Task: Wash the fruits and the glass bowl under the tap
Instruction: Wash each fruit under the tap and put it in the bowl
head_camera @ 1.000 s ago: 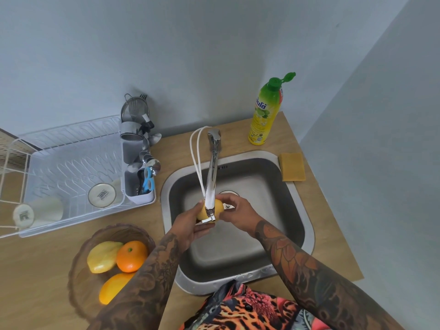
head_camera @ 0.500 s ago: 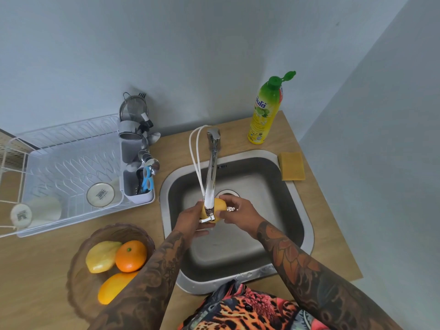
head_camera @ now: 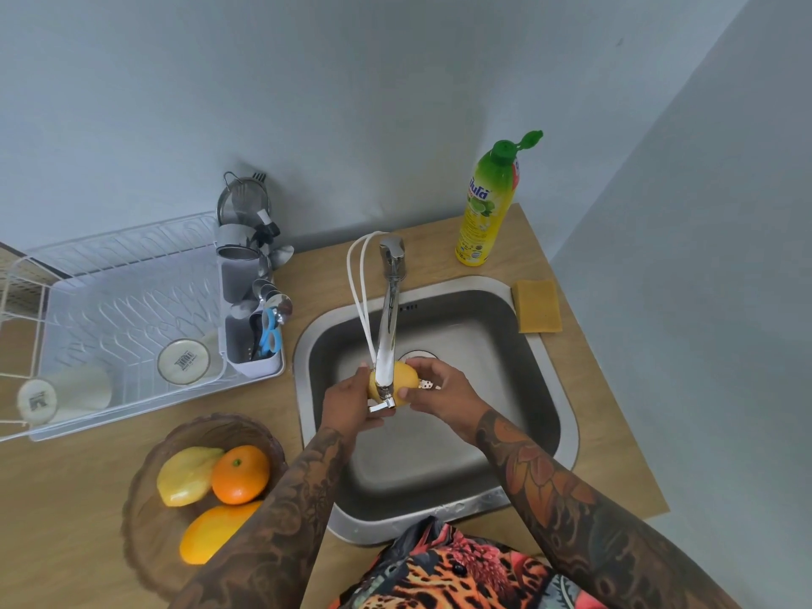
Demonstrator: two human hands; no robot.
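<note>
A yellow fruit (head_camera: pixel 406 380) sits under the spout of the chrome tap (head_camera: pixel 389 331), over the steel sink (head_camera: pixel 549 389). My left hand (head_camera: pixel 347 404) cups its left side and my right hand (head_camera: pixel 444 391) grips its right side. The spout hides the middle of the fruit. On the counter at the lower left stands a brownish glass bowl (head_camera: pixel 145 534) holding a pale yellow fruit (head_camera: pixel 184 474), an orange (head_camera: pixel 241 474) and an orange-yellow fruit (head_camera: pixel 211 531), which my left forearm partly covers.
A white dish rack (head_camera: pixel 110 309) with two cups and a cutlery holder (head_camera: pixel 246 336) stands left of the sink. A yellow-green dish soap bottle (head_camera: pixel 485 213) stands behind the sink and a yellow sponge (head_camera: pixel 537 306) lies at its right. Walls close in behind and right.
Both hands have stayed under the spout and turned the yellow fruit slightly; my right hand's fingers have shifted around it. Nothing else has moved.
</note>
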